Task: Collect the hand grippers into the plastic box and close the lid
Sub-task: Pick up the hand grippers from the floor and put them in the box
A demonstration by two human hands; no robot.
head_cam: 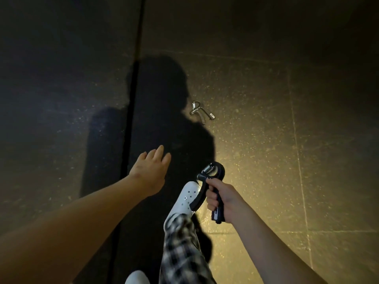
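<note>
My right hand [220,198] grips one handle of a black hand gripper [211,177] with a steel spring at its top, held above the floor. A second, silvery metal hand gripper [200,112] lies on the speckled floor further ahead, at the edge of my shadow. My left hand [150,171] is stretched forward with straight fingers, palm down, holding nothing. The plastic box is not in view.
I stand on a dim tiled floor [266,140] with pale grout lines. A dark seam [133,99] runs up the floor on the left. My leg in checked trousers [182,249] and a white clog [187,196] are below the hands.
</note>
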